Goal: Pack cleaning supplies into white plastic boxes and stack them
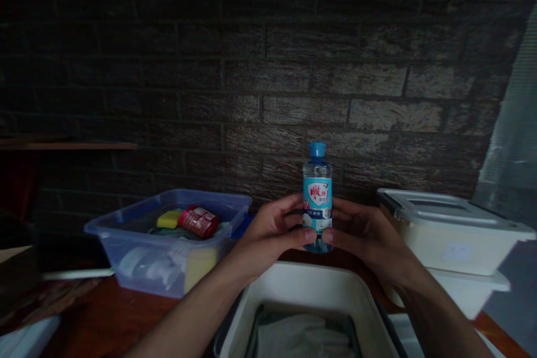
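Two hands, left (279, 226) and right (358, 226), grasp one upright bottle (318, 196) between them, beyond one white bin (310, 277). Two lidded boxes (457, 235) sit stacked at right; one blue tub (168, 246) stands at left.

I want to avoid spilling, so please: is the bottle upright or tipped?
Upright: the bottle stands vertical between both hands, its blue cap at the top.

White bin (310, 274) cut off at btm edge; bottle's (318, 201) smaller label txt too tiny to read.
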`<state>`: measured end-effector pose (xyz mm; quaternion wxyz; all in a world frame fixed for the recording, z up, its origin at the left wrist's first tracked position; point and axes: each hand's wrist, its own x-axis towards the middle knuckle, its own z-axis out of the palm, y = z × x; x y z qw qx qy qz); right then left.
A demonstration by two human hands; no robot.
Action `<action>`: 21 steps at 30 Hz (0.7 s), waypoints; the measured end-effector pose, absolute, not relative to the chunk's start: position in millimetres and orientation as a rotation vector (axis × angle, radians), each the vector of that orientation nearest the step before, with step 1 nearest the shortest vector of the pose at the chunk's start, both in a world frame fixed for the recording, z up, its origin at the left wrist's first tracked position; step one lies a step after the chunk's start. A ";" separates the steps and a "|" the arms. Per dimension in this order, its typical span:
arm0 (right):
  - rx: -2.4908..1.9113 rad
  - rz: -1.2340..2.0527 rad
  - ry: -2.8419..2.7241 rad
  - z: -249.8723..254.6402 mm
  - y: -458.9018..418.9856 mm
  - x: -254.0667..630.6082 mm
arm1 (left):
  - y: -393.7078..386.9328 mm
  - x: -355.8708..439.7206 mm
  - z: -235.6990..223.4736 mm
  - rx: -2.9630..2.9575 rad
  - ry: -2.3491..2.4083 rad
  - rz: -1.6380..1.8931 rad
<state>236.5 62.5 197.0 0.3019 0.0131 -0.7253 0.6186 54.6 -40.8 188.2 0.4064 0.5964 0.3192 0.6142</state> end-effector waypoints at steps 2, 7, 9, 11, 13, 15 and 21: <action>0.026 1.626 -1.936 196.7 62.6 235.0 | -40.5 55.6 187.7 1.511 0.815 1.572; 0.100 1.625 -1.926 192.3 63.6 232.4 | -39.4 56.2 186.2 1.503 0.828 1.619; 0.127 1.622 -1.926 191.1 64.3 232.5 | -38.9 55.8 185.2 1.505 0.822 1.618; 0.133 1.622 -1.931 190.8 65.5 233.4 | -38.6 55.3 184.2 1.505 0.807 1.608; 0.130 1.639 -1.932 190.9 67.0 234.6 | -38.8 54.8 183.6 1.485 0.802 1.586; 0.119 1.670 -1.924 190.9 68.5 236.0 | -39.8 54.3 183.8 1.443 0.802 1.564; 0.096 1.691 -1.902 190.5 68.7 238.6 | -43.7 53.5 188.4 1.339 0.702 1.528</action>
